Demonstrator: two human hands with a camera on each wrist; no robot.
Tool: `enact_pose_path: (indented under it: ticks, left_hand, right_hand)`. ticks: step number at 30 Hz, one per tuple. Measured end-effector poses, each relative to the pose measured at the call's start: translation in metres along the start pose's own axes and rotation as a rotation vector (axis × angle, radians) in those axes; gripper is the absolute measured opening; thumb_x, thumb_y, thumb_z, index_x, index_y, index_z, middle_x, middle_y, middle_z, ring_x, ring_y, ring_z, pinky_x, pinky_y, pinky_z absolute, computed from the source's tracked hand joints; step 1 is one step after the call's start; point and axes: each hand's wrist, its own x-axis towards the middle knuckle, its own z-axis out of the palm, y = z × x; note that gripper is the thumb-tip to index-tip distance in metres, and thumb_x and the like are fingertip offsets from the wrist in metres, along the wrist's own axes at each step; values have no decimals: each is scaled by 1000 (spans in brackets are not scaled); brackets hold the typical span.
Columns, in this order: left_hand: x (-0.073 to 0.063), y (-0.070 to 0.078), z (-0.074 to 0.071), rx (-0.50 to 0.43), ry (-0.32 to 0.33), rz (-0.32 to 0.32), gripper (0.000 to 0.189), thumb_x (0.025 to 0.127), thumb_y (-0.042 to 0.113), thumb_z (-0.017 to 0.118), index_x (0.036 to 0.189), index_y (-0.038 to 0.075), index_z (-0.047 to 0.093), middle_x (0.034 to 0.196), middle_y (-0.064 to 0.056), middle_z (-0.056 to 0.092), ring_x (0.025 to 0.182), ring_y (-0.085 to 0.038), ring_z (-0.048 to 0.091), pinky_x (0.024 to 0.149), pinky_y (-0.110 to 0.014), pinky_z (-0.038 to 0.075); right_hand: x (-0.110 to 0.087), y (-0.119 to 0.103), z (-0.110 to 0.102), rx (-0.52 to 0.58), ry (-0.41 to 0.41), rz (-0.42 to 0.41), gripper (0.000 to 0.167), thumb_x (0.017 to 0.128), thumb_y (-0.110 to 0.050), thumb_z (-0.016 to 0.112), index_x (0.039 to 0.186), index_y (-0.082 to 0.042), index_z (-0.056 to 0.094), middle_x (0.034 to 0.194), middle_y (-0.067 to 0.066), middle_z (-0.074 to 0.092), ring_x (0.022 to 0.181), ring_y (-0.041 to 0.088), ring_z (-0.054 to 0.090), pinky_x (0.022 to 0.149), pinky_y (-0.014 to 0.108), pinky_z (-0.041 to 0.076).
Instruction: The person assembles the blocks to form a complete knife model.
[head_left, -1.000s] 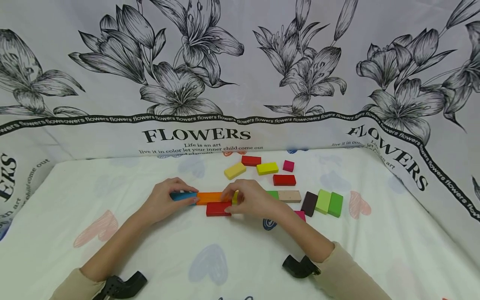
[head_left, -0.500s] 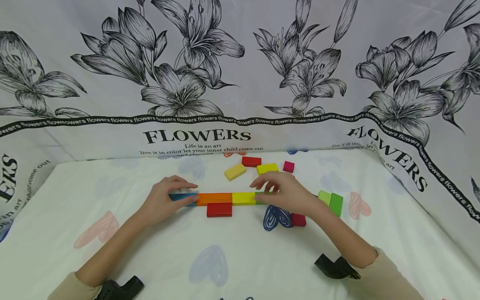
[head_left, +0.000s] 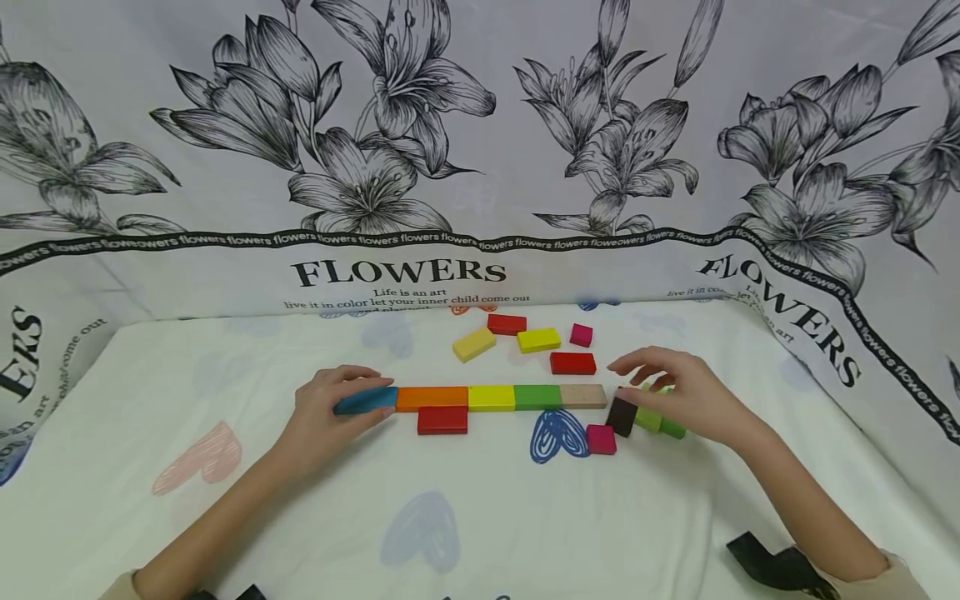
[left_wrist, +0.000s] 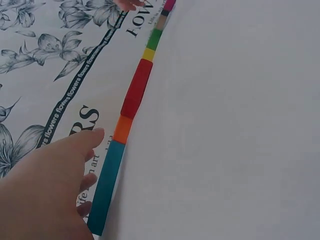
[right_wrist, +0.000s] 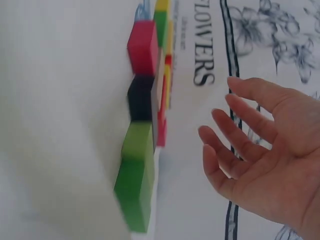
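A straight row of wooden blocks lies in the head view: blue block (head_left: 365, 401), orange block (head_left: 432, 399), yellow block (head_left: 491, 397), green block (head_left: 537, 397) and plain wood block (head_left: 582, 396). A red block (head_left: 442, 420) sits against the front of the orange one. My left hand (head_left: 327, 413) rests beside the blue block, fingers behind and thumb near its right end; the left wrist view shows the fingers loose. Over the dark brown block (head_left: 622, 416), light green block (head_left: 648, 417) and another green block (head_left: 672, 428) hovers my right hand (head_left: 693, 396), fingers relaxed with nothing between them.
Behind the row lie a pale yellow block (head_left: 474, 344), a red block (head_left: 507, 324), a yellow block (head_left: 538, 340), a small magenta block (head_left: 581, 335) and another red block (head_left: 573, 363). A magenta block (head_left: 601, 439) lies in front. Flower-printed cloth (head_left: 405, 192) rises behind.
My right hand has moved right from the orange and yellow blocks, along the row, to above the dark brown and green blocks. My left hand has stayed by the blue block.
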Motion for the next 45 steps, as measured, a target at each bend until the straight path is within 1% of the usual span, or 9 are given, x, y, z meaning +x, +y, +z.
enact_pose_path:
  ticks: [2, 6, 12, 16, 20, 23, 31, 38, 45]
  left_hand:
    - [-1, -1, 2, -16, 19, 8, 35, 87, 13, 87, 121, 13, 81, 123, -8, 72, 119, -32, 54, 94, -56, 36]
    - [-2, 0, 4, -54, 26, -14, 34, 88, 12, 86, 122, 12, 80, 124, -8, 72, 118, -30, 53, 92, -50, 42]
    - [-3, -1, 4, -49, 19, -56, 32, 91, 14, 84, 122, 13, 80, 122, -7, 73, 115, -27, 56, 92, -40, 45]
    - [-2, -1, 5, -55, 2, -85, 32, 92, 15, 83, 124, 13, 80, 122, -7, 73, 115, -26, 56, 92, -37, 47]
    - [-2, -1, 5, -63, -12, -122, 30, 94, 16, 82, 124, 13, 80, 122, -7, 73, 116, -27, 57, 92, -38, 47]
    - [-2, -1, 4, -65, -21, -139, 29, 94, 16, 81, 123, 13, 80, 122, -8, 73, 116, -28, 57, 91, -40, 47]
    - [-2, -2, 3, -63, -31, -158, 27, 95, 17, 81, 122, 14, 81, 123, -8, 73, 117, -28, 57, 91, -40, 48]
    - [-4, -4, 2, -65, -32, -153, 27, 95, 16, 81, 121, 13, 81, 122, -7, 73, 116, -27, 57, 90, -36, 48]
    - [-4, -3, 1, -71, -36, -147, 26, 95, 16, 80, 121, 12, 81, 122, -8, 73, 114, -26, 57, 88, -34, 48]
  right_hand:
    - [-7, 11, -7, -11, 11, 5, 34, 96, -15, 78, 129, -5, 72, 124, 15, 73, 106, 25, 68, 85, 24, 57]
    - [-19, 34, -20, -38, 20, 18, 37, 95, -14, 79, 131, -8, 71, 128, 14, 72, 107, 16, 66, 86, 22, 56]
    - [-28, 62, -34, -19, -24, 51, 47, 92, -12, 82, 136, -6, 67, 135, 8, 68, 112, 7, 61, 89, 27, 57]
    - [-31, 75, -38, 89, -78, 98, 53, 91, -10, 83, 139, -2, 63, 136, 1, 64, 110, 4, 61, 76, 31, 60]
    - [-32, 82, -38, 180, -138, 160, 57, 89, -9, 84, 140, 0, 60, 136, 12, 63, 104, 4, 64, 64, 35, 60]
    - [-32, 87, -37, 145, -163, 164, 58, 89, -12, 85, 140, 0, 61, 135, 19, 64, 103, 4, 64, 72, 29, 59]
    - [-33, 97, -37, 59, -178, 110, 53, 88, -13, 86, 136, -3, 66, 130, 11, 65, 103, 4, 60, 84, 22, 53]
    - [-35, 102, -35, 87, -176, 64, 53, 89, -8, 84, 137, -2, 64, 108, 6, 61, 91, 14, 57, 79, 19, 48]
    - [-35, 103, -38, 111, -194, 103, 53, 89, -7, 84, 136, 4, 63, 102, 6, 63, 86, 9, 59, 76, 18, 51]
